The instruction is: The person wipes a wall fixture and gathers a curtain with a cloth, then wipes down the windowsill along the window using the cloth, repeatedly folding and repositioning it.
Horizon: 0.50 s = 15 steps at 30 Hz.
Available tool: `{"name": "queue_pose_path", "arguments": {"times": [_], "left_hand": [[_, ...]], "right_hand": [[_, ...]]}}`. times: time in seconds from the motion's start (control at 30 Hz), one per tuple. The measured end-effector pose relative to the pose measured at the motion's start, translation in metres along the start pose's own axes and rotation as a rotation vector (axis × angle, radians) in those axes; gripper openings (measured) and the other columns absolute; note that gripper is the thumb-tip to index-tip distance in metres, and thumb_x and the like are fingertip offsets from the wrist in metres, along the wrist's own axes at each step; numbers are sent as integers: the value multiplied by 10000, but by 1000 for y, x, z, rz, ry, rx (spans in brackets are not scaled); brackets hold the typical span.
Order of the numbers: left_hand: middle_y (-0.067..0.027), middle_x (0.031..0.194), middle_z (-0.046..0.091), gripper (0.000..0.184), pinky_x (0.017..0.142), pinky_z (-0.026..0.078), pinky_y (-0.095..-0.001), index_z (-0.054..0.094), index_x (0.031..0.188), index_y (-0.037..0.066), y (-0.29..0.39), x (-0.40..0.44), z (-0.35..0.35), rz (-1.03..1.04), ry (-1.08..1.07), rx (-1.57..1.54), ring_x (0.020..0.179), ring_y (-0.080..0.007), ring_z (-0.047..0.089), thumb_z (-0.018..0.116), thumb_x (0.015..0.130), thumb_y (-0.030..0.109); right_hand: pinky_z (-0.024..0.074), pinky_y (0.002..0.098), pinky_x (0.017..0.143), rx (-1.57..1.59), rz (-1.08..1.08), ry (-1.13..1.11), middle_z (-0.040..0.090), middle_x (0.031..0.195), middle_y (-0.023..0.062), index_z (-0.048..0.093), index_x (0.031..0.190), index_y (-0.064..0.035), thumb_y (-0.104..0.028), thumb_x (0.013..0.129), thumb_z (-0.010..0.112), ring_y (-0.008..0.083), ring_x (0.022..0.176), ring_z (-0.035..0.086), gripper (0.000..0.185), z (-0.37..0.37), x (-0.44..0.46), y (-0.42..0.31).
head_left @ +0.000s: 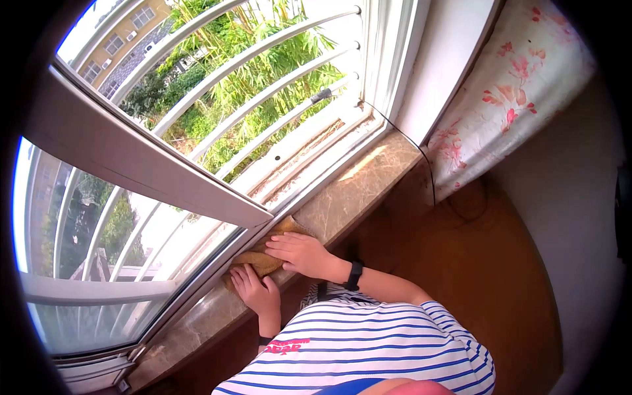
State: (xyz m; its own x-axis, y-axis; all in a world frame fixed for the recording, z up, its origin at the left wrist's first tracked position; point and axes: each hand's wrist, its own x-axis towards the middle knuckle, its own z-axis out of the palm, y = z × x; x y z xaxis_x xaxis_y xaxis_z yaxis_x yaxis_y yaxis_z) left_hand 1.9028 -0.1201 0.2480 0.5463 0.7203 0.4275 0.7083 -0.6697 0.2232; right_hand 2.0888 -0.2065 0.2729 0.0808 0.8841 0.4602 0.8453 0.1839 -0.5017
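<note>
A yellow-brown cloth [262, 263] lies bunched on the marble windowsill [224, 308], against the window frame. My right hand [303, 253] rests flat on the cloth from the right, with its fingers stretched out and a black band on the wrist. Beside it, my left hand [258, 293] touches the cloth's near left part, fingers spread and thumb apart. Part of the cloth is hidden under both hands.
A sliding window sash [145, 158] stands to the left, its edge close to the cloth. White bars [257, 49] cross the opening, above a dirty window track [303, 158]. A black cable [401, 135] crosses the sill near a floral curtain [513, 85].
</note>
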Motion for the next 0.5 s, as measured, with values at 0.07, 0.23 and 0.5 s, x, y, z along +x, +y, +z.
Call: {"name": "queue_pose_path", "arguments": {"times": [0.07,0.23,0.5], "left_hand": [[-359,1392,470,583,1169,286,-564,518,1329,-86,28,8,4,-70,-26,24,1352,-520,396,537,801,162],[-357,1378,477,557,1160,303,-566,551,1282,-93,76,17,17,-134,-13,69,1342,-521,406,577,776,139],[-323,1325,546,571,1145,345,-538,598,1285,-43,148,33,14,-12,-104,-29,1313,-476,466,637,766,192]], "right_hand": [[394,377,1145,9,-57,-30,591,1399,37,602,1331,-99,-182,810,696,196,1339,511,536,-19,2,20],[420,366,1112,110,-83,-100,604,1381,39,612,1303,-88,-189,811,698,204,1309,539,510,-48,-4,60],[461,375,1064,197,-14,-120,655,1309,38,657,1201,-87,-161,838,664,208,1269,575,371,-116,-25,113]]}}
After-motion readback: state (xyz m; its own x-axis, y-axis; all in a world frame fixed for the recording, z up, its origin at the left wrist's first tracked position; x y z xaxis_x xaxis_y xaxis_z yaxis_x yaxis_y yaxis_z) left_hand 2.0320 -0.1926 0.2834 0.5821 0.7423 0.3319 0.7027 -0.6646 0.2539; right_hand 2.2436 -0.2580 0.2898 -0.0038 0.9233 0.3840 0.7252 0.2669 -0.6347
